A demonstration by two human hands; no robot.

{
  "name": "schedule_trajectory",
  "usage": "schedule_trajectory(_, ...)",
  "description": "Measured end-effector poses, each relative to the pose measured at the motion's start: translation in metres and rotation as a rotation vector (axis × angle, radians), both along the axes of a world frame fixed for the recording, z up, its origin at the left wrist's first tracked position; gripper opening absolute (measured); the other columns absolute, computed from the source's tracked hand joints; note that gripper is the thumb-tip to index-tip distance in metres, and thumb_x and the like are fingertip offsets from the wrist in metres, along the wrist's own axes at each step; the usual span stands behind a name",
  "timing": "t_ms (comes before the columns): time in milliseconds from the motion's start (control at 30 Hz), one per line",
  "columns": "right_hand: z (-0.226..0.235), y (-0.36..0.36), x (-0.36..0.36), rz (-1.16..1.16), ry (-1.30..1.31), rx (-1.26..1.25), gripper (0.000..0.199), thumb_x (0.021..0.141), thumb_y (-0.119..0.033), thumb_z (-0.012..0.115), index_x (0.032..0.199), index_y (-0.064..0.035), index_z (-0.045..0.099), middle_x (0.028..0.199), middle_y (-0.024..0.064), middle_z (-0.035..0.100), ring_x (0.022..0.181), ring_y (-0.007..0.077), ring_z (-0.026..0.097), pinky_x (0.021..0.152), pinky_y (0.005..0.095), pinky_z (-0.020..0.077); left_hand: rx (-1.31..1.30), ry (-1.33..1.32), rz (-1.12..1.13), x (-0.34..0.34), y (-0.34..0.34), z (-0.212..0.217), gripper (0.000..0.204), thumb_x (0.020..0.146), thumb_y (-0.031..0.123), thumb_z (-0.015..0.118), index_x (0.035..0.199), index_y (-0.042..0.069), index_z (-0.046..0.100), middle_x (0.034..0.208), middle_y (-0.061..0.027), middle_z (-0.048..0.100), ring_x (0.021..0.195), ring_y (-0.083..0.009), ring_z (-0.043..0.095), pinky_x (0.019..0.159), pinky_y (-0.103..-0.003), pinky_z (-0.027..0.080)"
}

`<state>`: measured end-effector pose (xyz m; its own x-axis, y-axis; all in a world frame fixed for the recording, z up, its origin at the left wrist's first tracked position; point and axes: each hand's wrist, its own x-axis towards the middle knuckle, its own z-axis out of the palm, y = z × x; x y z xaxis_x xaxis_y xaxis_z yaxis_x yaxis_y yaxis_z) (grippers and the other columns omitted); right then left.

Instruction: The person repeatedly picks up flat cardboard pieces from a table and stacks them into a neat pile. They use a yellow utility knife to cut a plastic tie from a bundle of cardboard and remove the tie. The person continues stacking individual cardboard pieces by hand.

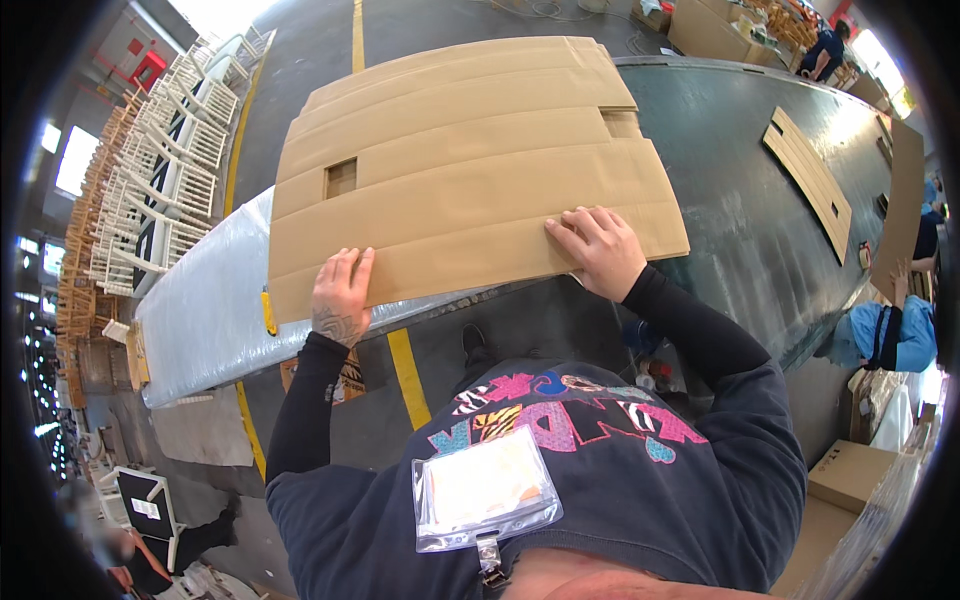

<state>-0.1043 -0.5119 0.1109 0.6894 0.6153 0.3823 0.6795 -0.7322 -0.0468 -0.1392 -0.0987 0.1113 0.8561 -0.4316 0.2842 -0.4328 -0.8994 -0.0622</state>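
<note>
A stack of flat brown cardboard sheets [470, 190] lies across the worktable in front of me, creased lengthwise, with cut-out slots at its left and right. My left hand [343, 297] grips the near edge toward the left corner, fingers resting on top. Farther right, my right hand [600, 252] holds the same edge, its fingers bent over the upper face. Both thumbs are mostly hidden. Just left of the near left corner, a yellow utility knife [269, 313] lies partly against the cardboard.
Clear plastic film [215, 300] covers the surface at left. The dark green tabletop [700, 140] stretches right, bearing another cardboard piece [808, 185]. A person in blue [880, 335] holds an upright cardboard sheet [900, 205] at far right. White chair frames [175, 160] stand stacked at left.
</note>
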Motion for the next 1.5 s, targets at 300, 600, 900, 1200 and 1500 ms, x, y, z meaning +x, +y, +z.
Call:
schedule_trajectory(300,0.034,-0.01,0.054,0.085,0.65,-0.044,0.037,0.067,-0.014,0.074,0.105,-0.0149,0.076,0.091,0.0121,0.074,0.089,0.0282,0.07,0.078,0.0419,0.0546,-0.112,0.734,-0.101,0.053,0.005,0.047,0.028,0.07,0.006,0.067,0.096,0.006,0.075,0.09,-0.0136,0.064,0.085,-0.0325,0.064,0.075,-0.041,0.051)
schedule_trajectory(600,0.069,0.028,0.099,0.41,0.779,-0.539,0.061,0.072,-0.04,0.082,0.122,-0.0083,0.067,0.095,0.0147,0.072,0.089,0.0291,0.07,0.079,0.0402,0.0541,0.238,0.423,-0.194,0.042,-0.012,0.036,0.019,0.073,0.006,0.065,0.091,0.007,0.064,0.089,-0.0119,0.064,0.085,-0.0315,0.067,0.075,-0.042,0.054)
schedule_trajectory(900,-0.025,0.193,0.218,0.253,-0.036,0.041,0.056,0.098,-0.054,0.046,0.142,-0.02,0.051,0.142,0.0134,0.047,0.136,0.0333,0.04,0.112,0.0605,0.0268,0.265,0.566,-0.339,0.052,-0.037,0.06,0.02,0.069,0.008,0.064,0.088,0.004,0.061,0.088,-0.012,0.061,0.085,-0.0318,0.064,0.074,-0.042,0.054)
schedule_trajectory(1200,-0.03,0.212,0.208,0.351,0.113,0.075,0.055,0.09,-0.048,0.059,0.133,-0.0136,0.057,0.137,0.0121,0.052,0.138,0.0311,0.039,0.117,0.0613,0.0206,0.22,0.877,-0.406,0.119,-0.018,0.154,0.017,0.068,0.009,0.062,0.083,0.002,0.062,0.085,-0.0157,0.065,0.081,-0.0359,0.067,0.071,-0.044,0.054)
schedule_trajectory(1500,-0.02,0.224,0.259,0.228,0.202,0.188,0.064,0.087,-0.048,0.065,0.139,-0.014,0.05,0.138,0.0138,0.05,0.134,0.0341,0.042,0.113,0.0535,0.0299,0.015,1.059,-0.63,0.137,0.008,0.083,0.021,0.071,0.02,0.066,0.079,0.001,0.067,0.082,-0.023,0.067,0.082,-0.0415,0.067,0.071,-0.046,0.055)
